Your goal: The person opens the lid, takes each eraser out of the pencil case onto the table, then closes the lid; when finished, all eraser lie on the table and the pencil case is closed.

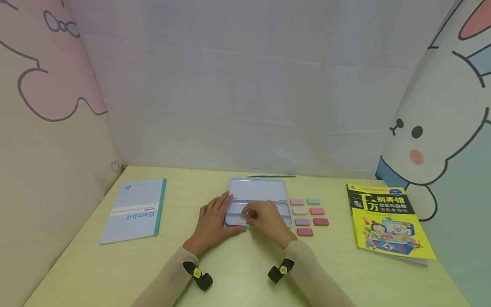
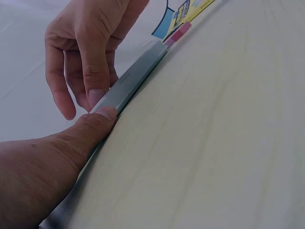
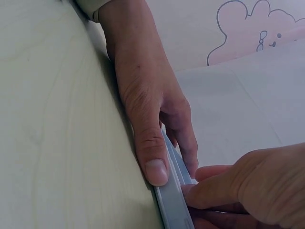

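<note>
A pale blue hinged palette box (image 1: 285, 212) lies on the table with its lid (image 1: 258, 189) raised at the back. My left hand (image 1: 212, 219) rests against its left side, fingers straight and spread, while the thumb (image 3: 156, 171) presses the front edge. Over the tray, my right hand (image 1: 266, 217) reaches down with bent fingers; in the left wrist view one fingertip (image 2: 96, 95) dips behind the box's front wall. Whether those fingers pinch anything is hidden. Several small coloured blocks, among them a lilac block (image 1: 302, 222) and a red block (image 1: 321, 221), lie right of the box.
Behind the box lies a thin teal stick (image 1: 271, 176), perhaps a paintbrush. At the left is a light blue notebook (image 1: 132, 211); a yellow and black book (image 1: 389, 221) lies at the right. A pale wall sheet (image 1: 245, 85) rises behind the table.
</note>
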Demonstrator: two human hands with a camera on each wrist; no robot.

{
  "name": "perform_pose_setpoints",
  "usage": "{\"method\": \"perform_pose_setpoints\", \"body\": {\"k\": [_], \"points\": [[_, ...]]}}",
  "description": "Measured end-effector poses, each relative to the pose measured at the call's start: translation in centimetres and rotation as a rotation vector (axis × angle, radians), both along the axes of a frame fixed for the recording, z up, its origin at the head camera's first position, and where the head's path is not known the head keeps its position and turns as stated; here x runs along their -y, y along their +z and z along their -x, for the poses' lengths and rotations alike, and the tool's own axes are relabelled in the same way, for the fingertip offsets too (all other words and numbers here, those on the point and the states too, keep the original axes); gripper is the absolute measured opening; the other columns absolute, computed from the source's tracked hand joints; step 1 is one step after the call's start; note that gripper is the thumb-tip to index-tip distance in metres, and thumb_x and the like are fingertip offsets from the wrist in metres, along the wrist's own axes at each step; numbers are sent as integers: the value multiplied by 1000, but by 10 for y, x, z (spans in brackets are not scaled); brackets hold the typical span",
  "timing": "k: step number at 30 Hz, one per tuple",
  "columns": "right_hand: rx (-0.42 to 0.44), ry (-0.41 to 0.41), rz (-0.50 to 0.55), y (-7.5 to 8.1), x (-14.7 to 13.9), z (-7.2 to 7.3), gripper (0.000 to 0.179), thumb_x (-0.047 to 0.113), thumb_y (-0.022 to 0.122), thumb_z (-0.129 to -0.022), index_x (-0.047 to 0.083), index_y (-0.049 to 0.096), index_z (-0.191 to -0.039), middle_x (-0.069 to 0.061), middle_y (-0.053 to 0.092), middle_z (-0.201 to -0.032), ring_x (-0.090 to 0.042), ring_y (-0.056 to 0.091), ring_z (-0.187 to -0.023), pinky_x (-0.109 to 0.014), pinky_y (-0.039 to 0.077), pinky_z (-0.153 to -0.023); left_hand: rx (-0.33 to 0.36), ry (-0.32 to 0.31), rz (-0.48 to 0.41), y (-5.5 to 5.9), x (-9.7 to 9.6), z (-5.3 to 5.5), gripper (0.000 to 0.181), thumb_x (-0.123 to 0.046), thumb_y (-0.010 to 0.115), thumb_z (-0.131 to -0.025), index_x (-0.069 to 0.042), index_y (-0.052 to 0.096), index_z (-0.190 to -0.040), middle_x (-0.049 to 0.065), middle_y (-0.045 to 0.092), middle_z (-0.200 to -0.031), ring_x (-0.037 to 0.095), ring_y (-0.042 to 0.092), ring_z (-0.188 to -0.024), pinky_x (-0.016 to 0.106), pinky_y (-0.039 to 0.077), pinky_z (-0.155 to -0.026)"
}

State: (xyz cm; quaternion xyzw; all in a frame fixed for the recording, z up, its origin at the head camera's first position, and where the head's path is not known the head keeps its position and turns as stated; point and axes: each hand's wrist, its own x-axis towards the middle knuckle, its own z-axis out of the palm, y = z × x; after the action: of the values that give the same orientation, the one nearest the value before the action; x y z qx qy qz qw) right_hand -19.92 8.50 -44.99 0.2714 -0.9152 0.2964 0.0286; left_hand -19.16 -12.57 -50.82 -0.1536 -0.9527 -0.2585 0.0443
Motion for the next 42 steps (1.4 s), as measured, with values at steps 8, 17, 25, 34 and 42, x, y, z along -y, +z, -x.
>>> {"method": "perform_pose_setpoints", "body": {"k": [8, 17, 25, 34, 42], "points": [[21, 62, 56, -2, -4, 0, 13, -5, 79, -90, 3, 81, -100, -8, 82, -92, -17, 75, -83, -27, 59, -78, 7, 1, -4, 0, -1, 0, 107, -66, 82, -85, -14, 37, -167, 8, 34, -177, 38, 36, -159, 66, 31, -121], [31, 104, 36, -1, -10, -1, 42, -20, 61, -85, 5, 80, -113, -9, 82, -109, -20, 73, -95, -33, 60, -86, 1, 4, -1, -2, -1, 1, 106, -66, 82, -85, -14, 38, -167, 9, 34, -176, 38, 37, -158, 66, 32, -121], [31, 162, -12, 3, -15, 0, 67, -21, 52, -77, 14, 77, -128, -7, 77, -99, -14, 59, -86, -28, 45, -82, -9, 7, 15, -4, 0, 0, 107, -67, 81, -85, -14, 38, -167, 8, 34, -176, 39, 38, -158, 66, 32, -121], [3, 116, 42, 6, -32, -7, 49, -13, 55, -94, 15, 74, -129, -4, 70, -97, -11, 54, -87, -24, 46, -79, -8, 4, 3, -2, 0, 1, 107, -68, 82, -84, -14, 38, -167, 8, 35, -176, 38, 37, -158, 66, 33, -120], [72, -3, 148, 7, -52, -9, 40, -6, 65, -99, 16, 77, -129, -4, 75, -106, -15, 61, -89, -26, 53, -81, -2, 13, 0, -1, -1, 0, 108, -67, 83, -83, -14, 39, -166, 8, 35, -176, 39, 38, -158, 66, 32, -122]]}}
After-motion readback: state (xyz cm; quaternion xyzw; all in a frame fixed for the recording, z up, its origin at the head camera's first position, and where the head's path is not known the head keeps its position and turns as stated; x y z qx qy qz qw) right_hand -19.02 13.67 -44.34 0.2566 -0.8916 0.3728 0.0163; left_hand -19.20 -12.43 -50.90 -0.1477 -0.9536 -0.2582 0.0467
